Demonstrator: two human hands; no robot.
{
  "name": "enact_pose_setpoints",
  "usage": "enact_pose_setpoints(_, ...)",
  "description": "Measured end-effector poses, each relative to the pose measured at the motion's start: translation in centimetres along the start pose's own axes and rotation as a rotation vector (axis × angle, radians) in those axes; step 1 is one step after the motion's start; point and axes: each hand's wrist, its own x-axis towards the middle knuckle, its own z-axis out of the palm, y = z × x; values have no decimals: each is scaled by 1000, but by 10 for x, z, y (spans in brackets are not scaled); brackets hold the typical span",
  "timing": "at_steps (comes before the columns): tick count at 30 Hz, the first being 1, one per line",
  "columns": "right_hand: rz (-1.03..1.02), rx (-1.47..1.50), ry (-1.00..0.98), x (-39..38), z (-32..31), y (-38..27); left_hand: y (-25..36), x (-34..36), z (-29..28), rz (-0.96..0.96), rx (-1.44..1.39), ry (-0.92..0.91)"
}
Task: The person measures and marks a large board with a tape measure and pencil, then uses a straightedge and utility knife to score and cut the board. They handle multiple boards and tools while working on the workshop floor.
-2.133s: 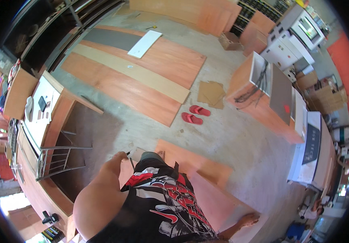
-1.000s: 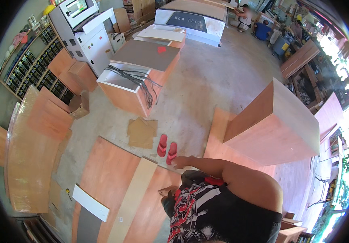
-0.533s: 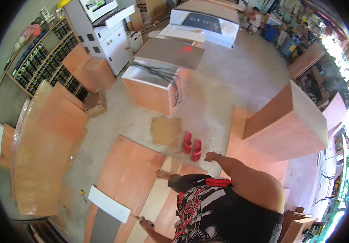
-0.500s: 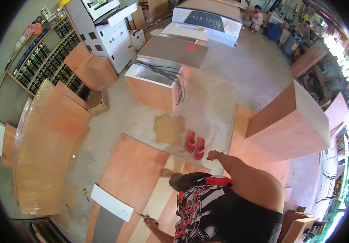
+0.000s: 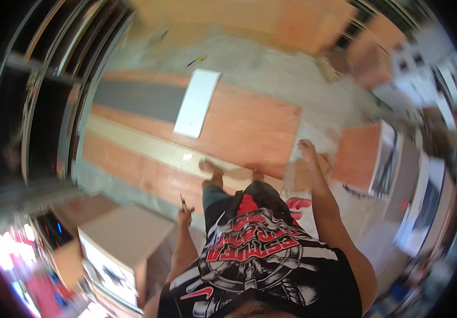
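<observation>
My left hand (image 5: pixel 185 216) is closed around a thin pointed tool, held tip up over the floor near the board's front edge; its exact kind cannot be made out. My right hand (image 5: pixel 306 150) hangs out to the right beyond the plywood's corner, fingers loosely stretched, nothing visible in it. Below lies a reddish plywood board (image 5: pixel 260 124) on the floor. Resting on it are a white panel (image 5: pixel 196 103), a dark grey strip (image 5: pixel 138 100) and a long pale strip (image 5: pixel 133 139). My bare feet stand at the pale strip.
A small yellow-handled tool (image 5: pixel 201 59) lies on the concrete beyond the board. Dark shelving (image 5: pixel 37 95) stands at the left. A wooden cabinet (image 5: pixel 353 159) is at the right, with red slippers (image 5: pixel 298 203) closer to me. A box-shaped cabinet (image 5: pixel 128 233) stands at lower left.
My view has swung left and my body has turned, so the plywood now lies across in front of me. Both forearms now show, and the left hand still grips the pointed tool.
</observation>
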Motion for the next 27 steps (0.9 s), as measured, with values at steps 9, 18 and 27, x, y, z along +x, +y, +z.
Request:
enact_pose_setpoints(9,9,-574,-389,57,136,-75,58,74,-7,-324,-307,58)
enact_pose_setpoints(18,63,-469,-618,166,342,-114,151,259,-48,-105,34,237)
enact_pose_setpoints(27,328,-652,-857,293,618,119,175,598,55,104,181,89)
